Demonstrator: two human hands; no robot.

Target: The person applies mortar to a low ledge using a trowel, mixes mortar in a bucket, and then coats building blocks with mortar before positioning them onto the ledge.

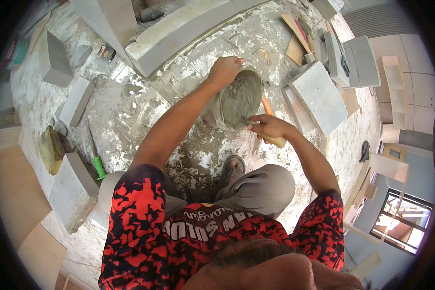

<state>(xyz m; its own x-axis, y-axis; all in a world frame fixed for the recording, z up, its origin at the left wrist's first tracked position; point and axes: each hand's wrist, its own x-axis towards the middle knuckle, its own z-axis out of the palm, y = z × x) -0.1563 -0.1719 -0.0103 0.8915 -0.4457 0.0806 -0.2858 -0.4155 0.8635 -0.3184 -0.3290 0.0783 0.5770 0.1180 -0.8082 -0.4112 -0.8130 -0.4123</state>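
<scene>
A round bucket [221, 121] of wet grey mortar [241, 96] stands on the floor in front of me, tipped slightly. My left hand [224, 71] is closed on its far rim. At the near right rim my right hand [268, 126] is closed too, with thumb and fingers pinching the edge. Beside the right hand lies an orange handle [267, 105], whose far end is hidden by the bucket. A pale yellow-brown piece [278, 141] shows just below the right fingers; its kind is unclear.
Light grey blocks [319, 96] lie to the right, with more blocks [77, 101] on the left. A low block wall [179, 34] runs across the far side. A green-handled tool [98, 167] rests near my left knee. Debris and white smears cover the floor [130, 116].
</scene>
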